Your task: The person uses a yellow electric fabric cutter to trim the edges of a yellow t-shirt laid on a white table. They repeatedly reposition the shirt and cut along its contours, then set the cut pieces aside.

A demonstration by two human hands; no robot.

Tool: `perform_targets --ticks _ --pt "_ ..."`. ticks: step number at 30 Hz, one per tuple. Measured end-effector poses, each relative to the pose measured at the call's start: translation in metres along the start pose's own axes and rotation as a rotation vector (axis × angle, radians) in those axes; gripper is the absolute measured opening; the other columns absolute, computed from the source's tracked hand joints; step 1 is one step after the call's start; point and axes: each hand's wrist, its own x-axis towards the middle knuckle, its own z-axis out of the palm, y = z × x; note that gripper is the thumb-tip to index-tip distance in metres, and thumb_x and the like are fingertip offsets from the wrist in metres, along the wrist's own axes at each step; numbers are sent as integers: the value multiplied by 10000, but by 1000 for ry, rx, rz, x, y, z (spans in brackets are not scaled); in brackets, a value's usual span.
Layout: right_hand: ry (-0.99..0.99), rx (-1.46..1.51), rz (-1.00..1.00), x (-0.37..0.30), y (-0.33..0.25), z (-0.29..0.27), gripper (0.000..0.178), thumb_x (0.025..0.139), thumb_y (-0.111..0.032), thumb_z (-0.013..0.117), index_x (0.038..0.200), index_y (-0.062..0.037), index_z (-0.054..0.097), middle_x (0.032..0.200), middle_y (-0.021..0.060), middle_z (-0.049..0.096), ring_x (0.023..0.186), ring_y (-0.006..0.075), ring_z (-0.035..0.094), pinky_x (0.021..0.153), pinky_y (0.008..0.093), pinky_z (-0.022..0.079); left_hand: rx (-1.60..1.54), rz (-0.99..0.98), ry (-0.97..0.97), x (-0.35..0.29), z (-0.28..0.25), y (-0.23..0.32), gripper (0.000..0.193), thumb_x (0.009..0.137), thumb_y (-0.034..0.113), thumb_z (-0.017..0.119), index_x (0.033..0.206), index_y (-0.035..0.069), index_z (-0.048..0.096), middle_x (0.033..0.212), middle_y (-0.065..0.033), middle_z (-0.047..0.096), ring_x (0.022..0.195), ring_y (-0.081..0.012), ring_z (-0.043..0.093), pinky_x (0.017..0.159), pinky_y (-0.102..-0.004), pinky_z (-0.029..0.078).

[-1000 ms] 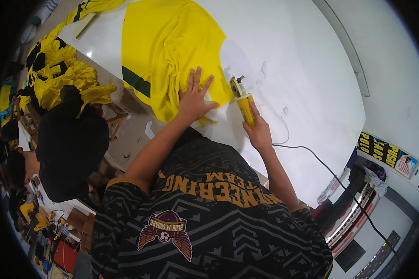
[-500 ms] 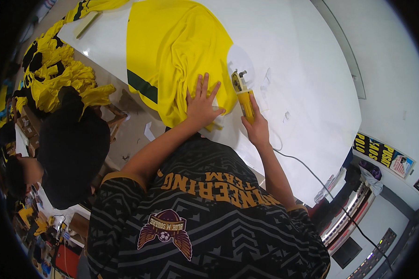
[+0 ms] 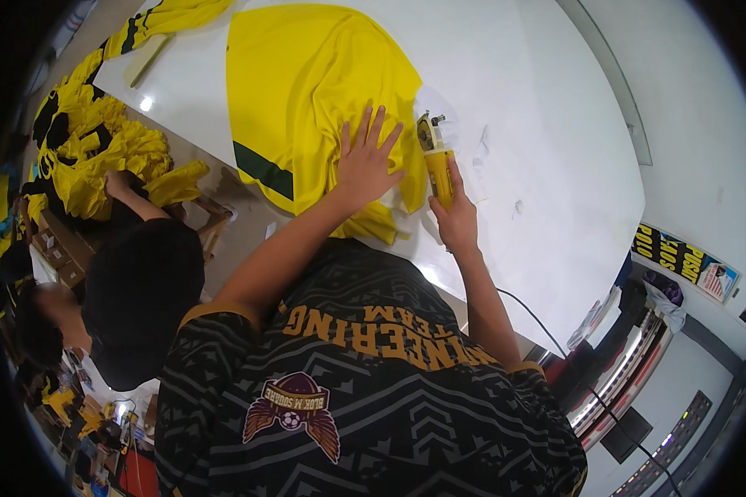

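A yellow fabric piece (image 3: 282, 74) with a dark green band lies rumpled on the white table. My left hand (image 3: 369, 166) is spread flat on it, fingers apart, near its right side. Beside the fabric's right edge, my right hand (image 3: 456, 219) grips a yellow electric rotary cutter (image 3: 440, 178) by its body. The cutter's round blade end points away from me, right at the cloth's edge. A cord (image 3: 535, 319) runs back along the right from below my right hand.
A heap of yellow and black cloth (image 3: 99, 166) lies left of the white table (image 3: 539, 166). A co-worker in a black cap (image 3: 145, 298) has a hand (image 3: 120, 184) at the heap. A long pale block (image 3: 147, 62) rests at the table's far left; paper scraps (image 3: 482, 145) lie right of the cutter.
My left hand has slid slightly farther away over the fabric. The cutter has shifted a little to the right and nearer. The co-worker's hand has come into view at the cloth heap.
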Motion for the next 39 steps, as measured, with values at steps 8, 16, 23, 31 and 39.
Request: perform_targets --ticks 8,16,23,31,39 --pt "87 72 12 8 -19 15 961 1001 -146 733 1809 -358 258 1433 283 739 1128 440 793 977 488 630 -41 5 -121 10 -1 -22 1135 821 613 881 1777 256 384 1896 -193 140 1764 -370 89 1338 -756 64" --pt "162 101 27 20 -31 34 949 1013 -126 719 1809 -346 252 1469 279 722 920 396 812 841 463 648 -133 21 -97 9 0 -25 1138 791 578 920 1754 219 430 1897 -196 123 1767 -356 64 1344 -745 27" --pt "197 138 44 32 -50 41 936 1027 -88 690 1813 -316 235 1408 288 746 826 376 807 756 435 648 -148 27 -109 8 1 -23 1132 826 589 896 1768 203 401 1899 -202 109 1769 -361 47 1336 -748 10" --pt "255 130 17 59 -68 50 955 1035 -108 679 1817 -305 167 1381 288 754 807 390 802 732 459 652 -198 23 -109 9 2 -27 1148 815 592 896 1774 212 393 1903 -200 93 1772 -357 40 1319 -776 -5" --pt "254 166 94 74 -86 52 973 1040 -125 671 1824 -269 113 1375 310 747 966 508 781 820 540 630 -183 13 -121 10 6 -27 1174 788 603 908 1779 252 385 1909 -186 86 1775 -346 33 1308 -798 9"
